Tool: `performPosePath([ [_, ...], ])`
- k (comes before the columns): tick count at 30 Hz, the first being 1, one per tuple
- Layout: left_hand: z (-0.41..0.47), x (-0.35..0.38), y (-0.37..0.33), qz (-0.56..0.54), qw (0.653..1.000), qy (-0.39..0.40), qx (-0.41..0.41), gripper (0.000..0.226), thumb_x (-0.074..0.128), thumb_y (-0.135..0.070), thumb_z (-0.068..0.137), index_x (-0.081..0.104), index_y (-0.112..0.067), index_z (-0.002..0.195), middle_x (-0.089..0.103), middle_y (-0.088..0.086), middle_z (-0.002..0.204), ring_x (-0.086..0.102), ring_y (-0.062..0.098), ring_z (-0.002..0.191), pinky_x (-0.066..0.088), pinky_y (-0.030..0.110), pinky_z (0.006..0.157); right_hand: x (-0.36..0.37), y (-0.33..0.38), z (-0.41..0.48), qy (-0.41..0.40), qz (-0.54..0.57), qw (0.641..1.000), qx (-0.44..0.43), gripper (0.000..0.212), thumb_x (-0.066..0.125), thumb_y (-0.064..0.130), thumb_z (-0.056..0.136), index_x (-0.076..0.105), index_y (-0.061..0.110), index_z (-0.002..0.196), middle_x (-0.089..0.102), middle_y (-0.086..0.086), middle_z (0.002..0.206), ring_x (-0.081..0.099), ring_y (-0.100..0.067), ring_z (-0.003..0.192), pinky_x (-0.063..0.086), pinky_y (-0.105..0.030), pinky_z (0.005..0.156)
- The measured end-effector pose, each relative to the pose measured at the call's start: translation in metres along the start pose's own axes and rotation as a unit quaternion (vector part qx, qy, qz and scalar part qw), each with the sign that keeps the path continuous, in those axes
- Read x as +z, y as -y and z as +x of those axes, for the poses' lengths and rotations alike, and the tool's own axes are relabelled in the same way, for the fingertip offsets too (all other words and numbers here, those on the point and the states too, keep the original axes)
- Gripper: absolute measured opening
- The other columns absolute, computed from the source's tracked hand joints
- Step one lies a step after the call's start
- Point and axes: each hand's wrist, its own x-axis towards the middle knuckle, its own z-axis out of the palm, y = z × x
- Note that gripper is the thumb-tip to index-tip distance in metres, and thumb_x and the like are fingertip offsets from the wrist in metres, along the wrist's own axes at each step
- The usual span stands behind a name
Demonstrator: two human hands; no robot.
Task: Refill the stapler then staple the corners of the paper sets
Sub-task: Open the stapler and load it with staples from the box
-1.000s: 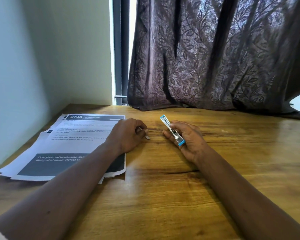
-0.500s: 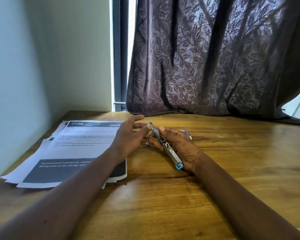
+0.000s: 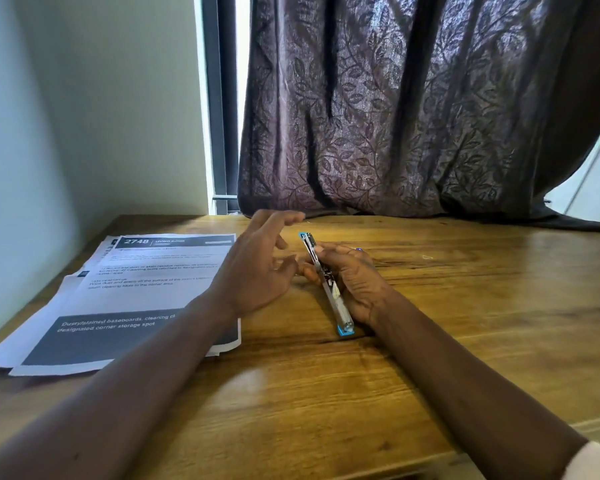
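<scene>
A small metal stapler (image 3: pixel 328 284) with blue ends lies along my right hand (image 3: pixel 352 282), which grips it on the wooden table (image 3: pixel 465 306); its metal channel faces up. My left hand (image 3: pixel 257 268) hovers just left of the stapler, fingers spread and slightly blurred, holding nothing that I can see. A fanned stack of printed paper sets (image 3: pixel 132 292) lies on the table to the left, partly under my left wrist. A bit of blue (image 3: pixel 359 250) shows behind my right hand's fingers.
A dark patterned curtain (image 3: pixel 413 116) hangs at the back, its hem resting on the table's far edge. A pale wall (image 3: pixel 66 116) closes the left side, beside a window frame (image 3: pixel 222 98). Bare wood lies to the right and in front.
My left hand has opened and lifted its fingers away from the stapler's tip. The stapler stays in my right hand at nearly the same angle.
</scene>
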Motion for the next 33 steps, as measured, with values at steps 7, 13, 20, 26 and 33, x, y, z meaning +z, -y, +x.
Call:
performPosePath([
  [7,-0.006,-0.005,-0.014,0.106,0.976,0.118,0.147,0.052,0.077,-0.042,0.078,0.063,-0.034,0.128,0.05,-0.008,0.129,0.054,0.01,0.115,0.056,0.036,0.086,-0.001,0.008,0.003,-0.035,0.049,0.998,-0.002,0.017,0.049,-0.006,0.097,0.057,-0.006,0.112,0.055,-0.027,0.103,0.063,-0.026,0.078,0.059,-0.035,0.073],
  [13,-0.007,0.008,-0.022,0.101,0.972,0.101,0.187,0.034,0.077,-0.029,0.085,0.072,-0.026,0.119,0.059,-0.002,0.121,0.059,0.017,0.111,0.056,0.039,0.087,-0.003,0.01,0.0,0.002,0.043,0.999,0.006,0.015,0.047,-0.009,0.097,0.056,0.0,0.105,0.055,-0.024,0.099,0.058,-0.026,0.084,0.055,-0.032,0.068],
  [20,-0.006,0.004,-0.013,-0.077,0.996,-0.035,0.024,0.023,0.081,-0.031,0.086,0.076,-0.024,0.108,0.073,-0.013,0.096,0.071,0.011,0.083,0.06,0.032,0.071,-0.005,0.002,0.002,0.056,-0.023,0.998,0.009,0.044,0.063,-0.005,0.089,0.055,0.004,0.131,0.072,-0.019,0.102,0.068,-0.025,0.086,0.059,-0.04,0.073],
  [26,-0.006,0.002,-0.001,-0.236,0.965,-0.044,-0.108,0.041,0.085,-0.024,0.083,0.069,-0.027,0.12,0.075,0.0,0.104,0.078,0.021,0.081,0.065,0.036,0.067,-0.007,-0.003,0.006,0.103,-0.069,0.992,0.014,0.035,0.061,0.003,0.093,0.066,0.011,0.127,0.073,-0.017,0.102,0.073,-0.026,0.083,0.062,-0.043,0.078],
  [33,-0.005,0.009,0.004,-0.319,0.933,-0.061,-0.157,0.045,0.078,-0.006,0.089,0.07,-0.022,0.13,0.076,0.006,0.115,0.078,0.023,0.094,0.065,0.039,0.079,-0.008,-0.002,0.007,0.09,-0.066,0.993,-0.037,0.034,0.064,0.002,0.092,0.068,0.01,0.125,0.077,-0.012,0.103,0.075,-0.021,0.084,0.062,-0.032,0.069],
])
